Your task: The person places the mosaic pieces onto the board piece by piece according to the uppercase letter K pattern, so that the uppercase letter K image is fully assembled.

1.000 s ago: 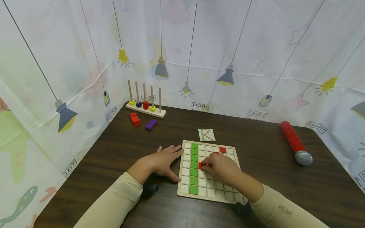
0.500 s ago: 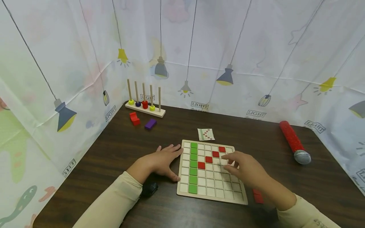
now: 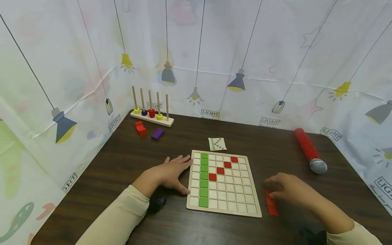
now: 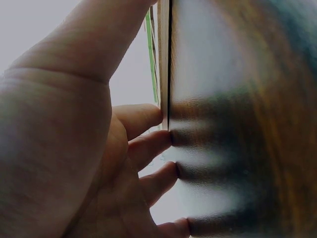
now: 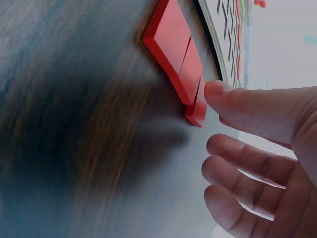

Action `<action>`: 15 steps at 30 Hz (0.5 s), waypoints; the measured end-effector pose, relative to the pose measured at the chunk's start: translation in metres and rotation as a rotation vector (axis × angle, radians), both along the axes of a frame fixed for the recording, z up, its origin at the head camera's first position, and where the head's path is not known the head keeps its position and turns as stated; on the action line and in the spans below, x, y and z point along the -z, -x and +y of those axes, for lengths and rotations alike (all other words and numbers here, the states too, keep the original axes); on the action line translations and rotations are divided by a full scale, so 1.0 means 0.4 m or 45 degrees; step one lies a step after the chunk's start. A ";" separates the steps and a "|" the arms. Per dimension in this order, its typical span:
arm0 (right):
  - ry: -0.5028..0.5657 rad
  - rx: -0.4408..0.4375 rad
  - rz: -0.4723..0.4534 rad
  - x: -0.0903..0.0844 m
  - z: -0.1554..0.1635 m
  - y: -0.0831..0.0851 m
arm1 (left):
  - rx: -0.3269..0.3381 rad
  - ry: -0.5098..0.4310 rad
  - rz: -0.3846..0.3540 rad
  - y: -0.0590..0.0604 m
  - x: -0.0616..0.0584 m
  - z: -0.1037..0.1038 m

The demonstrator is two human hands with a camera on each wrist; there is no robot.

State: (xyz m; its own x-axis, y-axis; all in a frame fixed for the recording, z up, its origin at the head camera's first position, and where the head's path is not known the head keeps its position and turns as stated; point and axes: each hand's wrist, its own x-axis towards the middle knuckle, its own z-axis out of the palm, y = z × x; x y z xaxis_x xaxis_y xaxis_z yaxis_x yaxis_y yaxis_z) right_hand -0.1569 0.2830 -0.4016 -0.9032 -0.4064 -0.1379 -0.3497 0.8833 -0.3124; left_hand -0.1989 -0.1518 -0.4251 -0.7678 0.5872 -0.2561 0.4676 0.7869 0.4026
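Observation:
A wooden grid board [image 3: 243,195] lies on the dark table. It carries one column of green tiles [image 3: 203,178] and a diagonal of red tiles [image 3: 220,170]. My left hand [image 3: 171,172] lies flat on the table, its fingertips [image 4: 148,116] against the board's left edge [image 4: 163,59]. My right hand [image 3: 283,189] hovers just right of the board, over a short row of loose red tiles [image 3: 271,206]. In the right wrist view the thumb [image 5: 223,91] touches the end of the red tiles [image 5: 173,44], while the other fingers hang loose and hold nothing.
A peg stand with coloured rings [image 3: 151,114], a red block [image 3: 140,128] and a purple block [image 3: 157,133] sit at the back left. A small pattern card [image 3: 217,144] lies behind the board. A red microphone [image 3: 309,149] lies at the right. Printed cloth walls surround the table.
My right hand left a red tile on the board's diagonal, then moved right, off the board, down to the loose red tiles. The left hand stayed put.

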 end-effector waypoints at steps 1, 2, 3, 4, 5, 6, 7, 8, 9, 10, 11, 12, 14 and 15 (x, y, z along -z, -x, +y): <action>-0.005 -0.005 -0.001 0.000 0.003 -0.001 | -0.001 0.000 0.000 0.000 0.000 0.000; -0.003 -0.017 0.002 0.000 0.005 -0.002 | -0.002 -0.001 -0.001 -0.001 0.000 -0.001; -0.002 -0.033 0.004 0.000 0.008 -0.002 | -0.003 0.000 0.000 -0.001 0.000 -0.001; -0.001 -0.039 0.003 0.001 0.009 -0.003 | -0.003 0.002 0.000 -0.001 0.000 0.000; -0.001 -0.046 0.001 0.002 0.010 -0.003 | -0.004 0.006 -0.001 -0.001 0.000 0.000; 0.003 -0.050 -0.003 0.002 0.011 -0.002 | -0.005 0.004 -0.001 0.000 -0.001 0.000; 0.009 -0.051 -0.009 0.003 0.011 -0.002 | -0.007 0.005 -0.002 0.000 -0.001 0.000; 0.013 -0.053 -0.016 0.003 0.011 -0.001 | -0.008 0.007 -0.003 0.000 -0.002 0.000; 0.015 -0.052 -0.024 0.004 0.010 0.000 | -0.008 0.010 -0.004 0.000 -0.002 0.000; 0.016 -0.045 -0.031 0.004 0.010 0.000 | -0.009 0.010 -0.004 0.001 -0.002 0.000; 0.016 -0.039 -0.036 0.004 0.009 0.001 | -0.010 0.012 -0.004 0.001 -0.002 0.000; 0.017 -0.032 -0.042 0.004 0.008 0.002 | -0.010 0.014 -0.002 0.001 -0.002 0.000; 0.021 -0.020 -0.053 0.006 0.008 0.004 | -0.010 0.018 -0.003 0.001 -0.002 0.000; 0.024 -0.015 -0.056 0.007 0.008 0.005 | -0.010 0.014 -0.004 0.001 -0.002 0.000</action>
State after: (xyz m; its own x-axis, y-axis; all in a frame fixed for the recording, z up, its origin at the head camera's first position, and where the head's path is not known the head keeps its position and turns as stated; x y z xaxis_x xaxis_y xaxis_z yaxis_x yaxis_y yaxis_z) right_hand -0.1590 0.2864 -0.4045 -0.8915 -0.4200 -0.1698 -0.3457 0.8730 -0.3441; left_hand -0.1992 -0.1520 -0.4242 -0.7717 0.5780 -0.2652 0.4597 0.7952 0.3954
